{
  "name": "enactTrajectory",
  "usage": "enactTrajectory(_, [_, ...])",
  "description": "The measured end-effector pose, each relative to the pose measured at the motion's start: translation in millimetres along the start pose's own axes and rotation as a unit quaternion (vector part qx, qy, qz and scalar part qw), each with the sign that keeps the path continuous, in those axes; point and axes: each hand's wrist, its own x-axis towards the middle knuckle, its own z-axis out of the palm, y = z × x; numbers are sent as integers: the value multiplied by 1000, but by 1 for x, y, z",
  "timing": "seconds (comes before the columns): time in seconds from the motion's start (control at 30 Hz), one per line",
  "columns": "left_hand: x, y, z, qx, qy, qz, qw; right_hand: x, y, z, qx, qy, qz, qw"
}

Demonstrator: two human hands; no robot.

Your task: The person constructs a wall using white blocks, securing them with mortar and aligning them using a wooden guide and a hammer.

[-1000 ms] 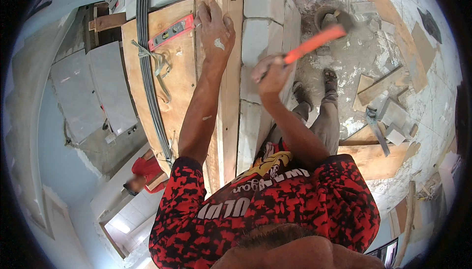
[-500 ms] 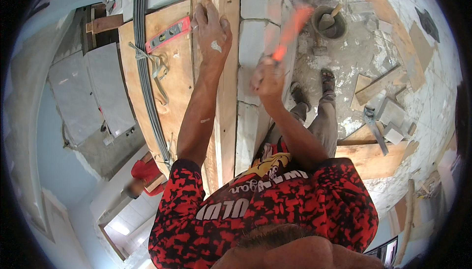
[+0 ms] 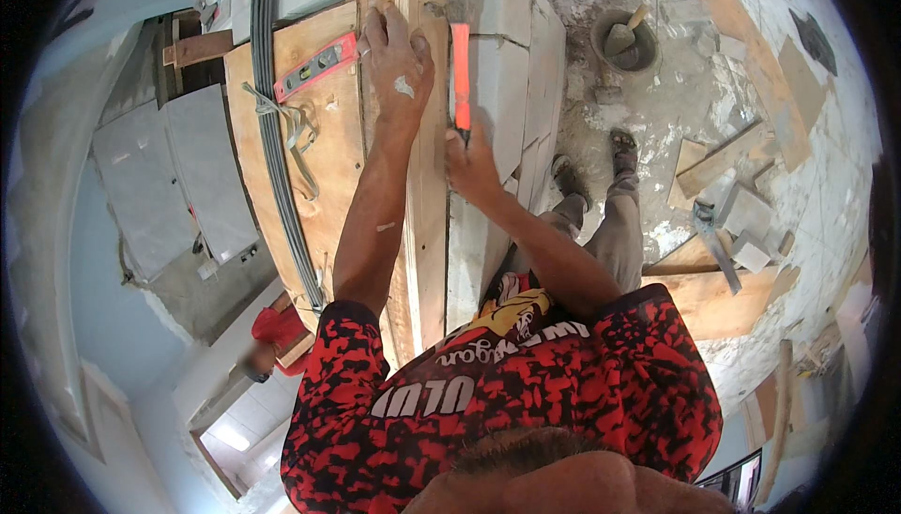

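My left hand [image 3: 398,65] lies on the long wooden board [image 3: 338,138], fingers stretched forward and apart, with a pale smear on its back. Beside its fingers is a red spirit level [image 3: 317,67], lying slanted on the board. My right hand [image 3: 476,165] is closed round the dark grip of a hammer [image 3: 461,73] with an orange handle. The handle points away from me, over the edge where the wood meets a row of pale blocks [image 3: 493,92]. Its head is hard to make out. Whether a nail is under it I cannot tell.
A bundle of grey strips [image 3: 272,138] tied with cord lies along the board. To the right, on the floor, are a bucket [image 3: 626,42] with a trowel, a handsaw [image 3: 716,244] and offcuts. Another person in red [image 3: 279,331] is at lower left.
My right hand has swung the hammer left and inward, from over the blocks to the wood's edge. My left hand has stayed on the board, and the view has shifted slightly.
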Motion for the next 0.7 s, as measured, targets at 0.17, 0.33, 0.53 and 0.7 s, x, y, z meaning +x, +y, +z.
enactTrajectory(0.17, [1, 1, -2, -34, -3, -2, 999, -3, -12, 3, 161, 84, -141, 973])
enactTrajectory(0.33, [-1, 1, -1, -5, 8, -2, 1000, -1, 10, 15, -134, 59, -152, 978])
enactTrajectory(0.53, [1, 0, -1, -25, 14, 3, 1000, -9, -24, 17, 194, 47, -170, 965])
enactTrajectory(0.7, [1, -11, -2, -52, 24, 39, 998, -11, -6, 32, 47, 5, -67, 997])
